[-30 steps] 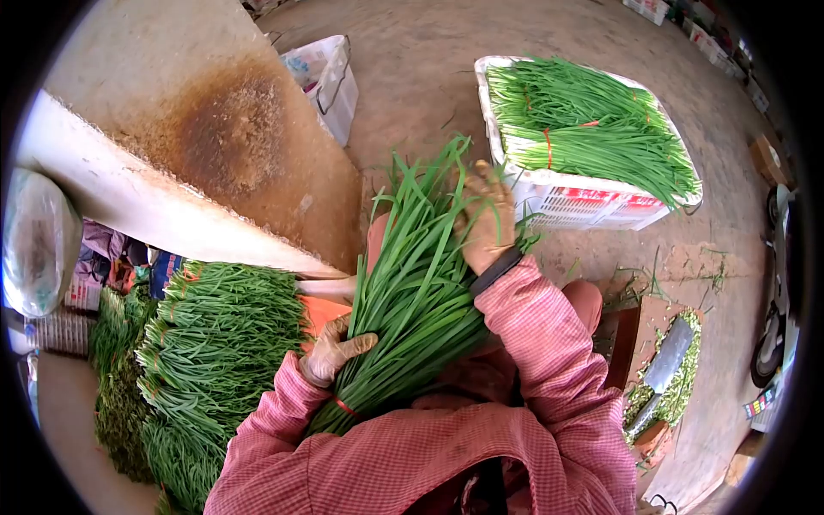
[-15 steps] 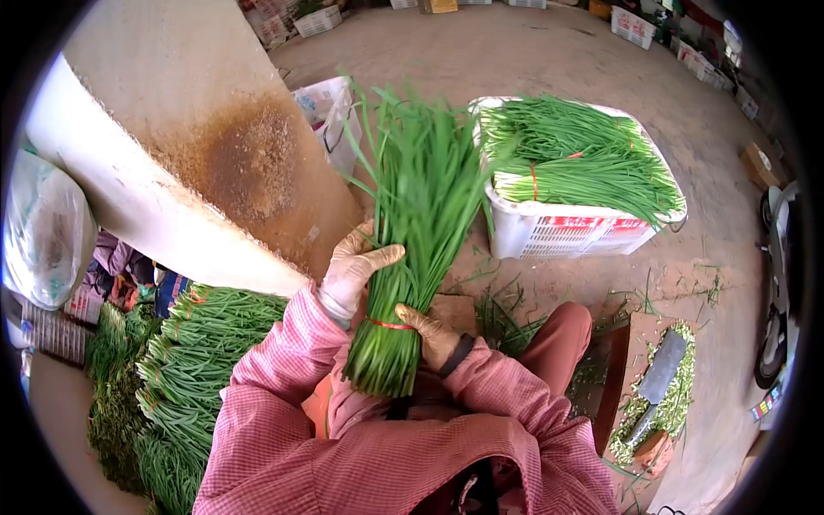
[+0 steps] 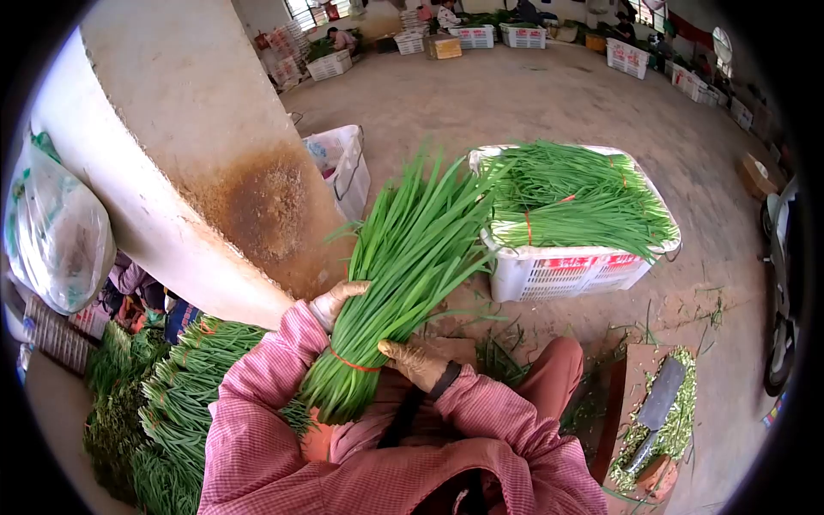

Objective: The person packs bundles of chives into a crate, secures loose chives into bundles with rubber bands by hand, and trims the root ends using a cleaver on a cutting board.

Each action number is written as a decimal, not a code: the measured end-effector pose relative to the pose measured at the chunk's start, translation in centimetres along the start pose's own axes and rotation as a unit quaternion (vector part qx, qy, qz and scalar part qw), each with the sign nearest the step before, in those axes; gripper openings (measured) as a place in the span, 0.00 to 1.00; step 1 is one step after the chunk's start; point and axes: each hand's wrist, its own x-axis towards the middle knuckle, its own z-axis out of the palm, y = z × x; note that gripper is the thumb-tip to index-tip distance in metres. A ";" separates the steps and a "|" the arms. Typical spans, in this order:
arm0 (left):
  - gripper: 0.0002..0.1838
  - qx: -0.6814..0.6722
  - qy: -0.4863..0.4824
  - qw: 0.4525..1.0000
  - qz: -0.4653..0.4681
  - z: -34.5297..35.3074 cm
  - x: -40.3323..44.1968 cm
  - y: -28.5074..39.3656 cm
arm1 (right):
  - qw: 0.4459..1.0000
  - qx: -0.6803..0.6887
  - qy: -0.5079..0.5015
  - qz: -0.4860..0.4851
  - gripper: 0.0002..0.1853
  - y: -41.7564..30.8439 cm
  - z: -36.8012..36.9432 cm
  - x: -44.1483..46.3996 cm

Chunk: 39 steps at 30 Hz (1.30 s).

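A large bunch of garlic chives (image 3: 403, 257), tied near its cut ends with a red band (image 3: 354, 364), lies tilted across my lap with its leaf tips pointing up and right. My left hand (image 3: 341, 300), gloved, grips the bunch from its left side, thumb over the leaves; its other fingers are hidden behind. On the right side, close to the band, my gloved right hand (image 3: 419, 364) holds the bunch with its thumb on the front. Beyond the leaf tips stands a white plastic crate (image 3: 571, 275) with banded chive bunches (image 3: 592, 202) in it.
More chives (image 3: 193, 395) are piled at my left beside a stained pillar (image 3: 257, 197). A cleaver (image 3: 661, 395) rests among trimmings on a board (image 3: 635, 369) at my right. Another white crate (image 3: 348, 176) stands behind the pillar. People and crates line the far wall.
The chive bunch has come lower and left and leans more to the right, with both hands still on it. My view has tilted up, showing more of the far room.
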 end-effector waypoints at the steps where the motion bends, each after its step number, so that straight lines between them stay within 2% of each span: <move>1: 0.25 0.110 0.067 0.992 0.012 -0.1 -0.6 0.2 | 0.996 0.050 0.068 -0.034 0.35 0.1 -0.9 0.3; 2: 0.27 0.217 0.134 0.967 0.024 0.2 -1.2 0.2 | 0.992 0.086 0.074 -0.058 0.32 -0.8 -1.6 0.2; 5: 0.27 0.248 0.198 0.948 0.027 2.0 -3.5 -2.2 | 0.977 0.170 0.119 -0.047 0.33 -1.5 -2.9 -1.0; 7: 0.25 0.287 0.238 0.927 0.040 2.7 -4.6 -4.9 | 0.927 0.081 0.363 -0.057 0.26 -0.9 -2.7 -2.0; 8: 0.25 0.362 0.248 0.893 0.097 2.0 -4.7 -6.8 | 0.908 0.057 0.413 -0.036 0.29 0.0 -3.5 -2.4; 10: 0.22 0.314 0.294 0.888 0.161 0.9 -5.1 -10.4 | 0.919 0.075 0.388 0.007 0.34 3.2 -7.8 -3.4; 12: 0.22 0.114 0.334 0.922 0.160 1.0 -5.5 -11.5 | 0.946 0.093 0.310 0.032 0.40 7.4 -13.6 -5.3; 14: 0.20 0.047 0.359 0.924 0.125 1.1 -6.2 -11.2 | 0.984 -0.020 0.175 -0.037 0.46 12.5 -20.7 -7.3; 15: 0.18 0.059 0.372 0.917 0.132 1.0 -6.4 -11.3 | 0.983 -0.111 0.098 -0.104 0.49 12.1 -20.6 -7.4; 16: 0.17 0.067 0.379 0.913 0.132 0.4 -6.6 -11.4 | 0.988 0.062 0.124 -0.071 0.34 11.2 -20.7 -8.3; 17: 0.18 0.073 0.383 0.910 0.138 -0.1 -6.9 -11.5 | 0.956 0.238 0.162 -0.051 0.20 7.5 -17.0 -8.7; 18: 0.19 0.082 0.386 0.907 0.144 -0.7 -7.1 -11.7 | 0.956 0.239 0.163 -0.049 0.20 6.6 -16.8 -8.6; 19: 0.19 0.082 0.388 0.907 0.143 -1.2 -7.2 -11.9 | 0.908 0.289 0.302 -0.019 0.20 5.8 -17.2 -9.0; 20: 0.19 0.081 0.372 0.909 0.168 -1.6 -7.3 -12.1 | 0.837 0.332 0.435 0.014 0.20 5.1 -18.0 -9.5; 21: 0.20 0.078 0.356 0.911 0.193 -1.9 -7.4 -12.3 | 0.877 0.075 0.467 0.088 0.21 4.0 -19.9 -10.6; 23: 0.20 0.086 0.365 0.905 0.202 -0.7 -7.2 -12.2 | 0.807 -0.044 0.584 0.075 0.21 0.3 -18.3 -10.5; 24: 0.21 0.097 0.370 0.900 0.210 0.0 -7.1 -12.1 | 0.726 0.103 0.680 -0.011 0.23 -2.2 -14.9 -10.0; 25: 0.19 0.134 0.386 0.886 0.219 0.4 -7.0 -12.3 | 0.785 -0.014 0.582 -0.212 0.21 -2.2 -16.2 -11.1; 26: 0.19 0.129 0.390 0.885 0.217 0.7 -7.0 -12.3 | 0.777 -0.132 0.528 -0.315 0.19 -3.3 -14.2 -11.1; 27: 0.19 0.123 0.387 0.889 0.212 1.1 -6.8 -12.3 | 0.749 -0.231 0.458 -0.420 0.17 -4.5 -12.3 -11.0; 28: 0.18 0.117 0.383 0.893 0.205 1.5 -6.7 -12.2 | 0.695 -0.332 0.466 -0.436 0.16 -7.2 -5.4 -8.9; 30: 0.17 0.099 0.365 0.904 0.199 2.2 -6.6 -11.9 | 0.694 -0.500 0.282 -0.435 0.14 -8.2 -0.1 -7.0; 32: 0.19 0.109 0.361 0.905 0.196 2.1 -6.6 -11.9 | 0.726 -0.548 0.112 -0.399 0.13 -7.2 1.9 -4.2; 34: 0.20 0.099 0.365 0.904 0.198 1.7 -6.6 -12.2 | 0.773 -0.521 0.141 -0.333 0.11 -4.9 1.2 -1.6; 36: 0.21 0.089 0.374 0.901 0.202 1.6 -6.9 -12.1 | 0.858 -0.391 0.203 -0.263 0.11 -2.4 -1.3 -0.1; 39: 0.22 0.022 0.367 0.908 0.199 1.5 -7.1 -12.0 | 0.847 -0.426 0.224 -0.227 0.11 -1.3 -2.4 -0.2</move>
